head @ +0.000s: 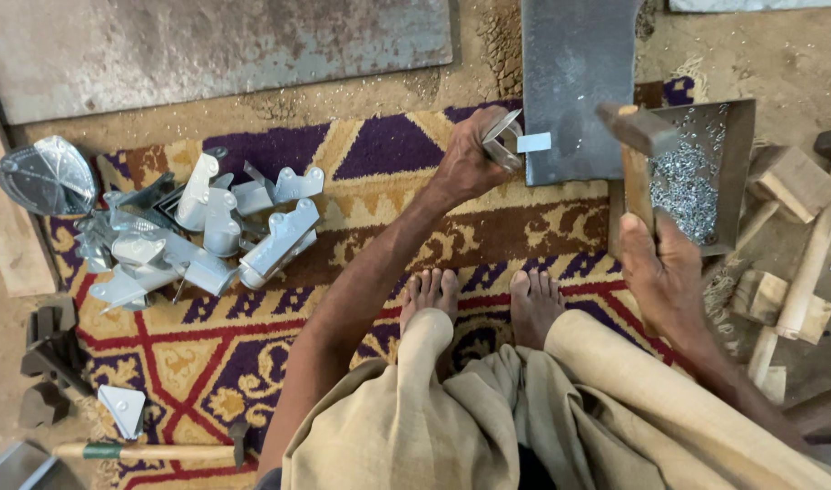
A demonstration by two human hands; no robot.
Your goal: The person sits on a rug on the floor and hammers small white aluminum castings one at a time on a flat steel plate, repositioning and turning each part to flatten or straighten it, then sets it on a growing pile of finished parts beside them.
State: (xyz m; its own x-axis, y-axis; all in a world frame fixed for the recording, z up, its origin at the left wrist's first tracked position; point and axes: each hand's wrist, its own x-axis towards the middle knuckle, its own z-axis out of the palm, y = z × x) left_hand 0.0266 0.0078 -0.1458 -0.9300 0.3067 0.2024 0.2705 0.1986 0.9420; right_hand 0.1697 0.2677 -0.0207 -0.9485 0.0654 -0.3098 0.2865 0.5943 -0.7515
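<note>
Left hand (470, 159) gripping metal piece (511, 141) on steel plate (574, 82), right hand (665, 272) holding mallet (638, 145)

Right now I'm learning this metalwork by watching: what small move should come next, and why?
Probably a short downward tap with the wooden mallet. The right hand holds it raised by the handle, its head hanging just right of the small sheet-metal piece that the left hand steadies against the edge of the steel plate. The piece looks braced and the mallet poised.

One head-worn camera looks steeply down, close, over the rug (252, 363).
</note>
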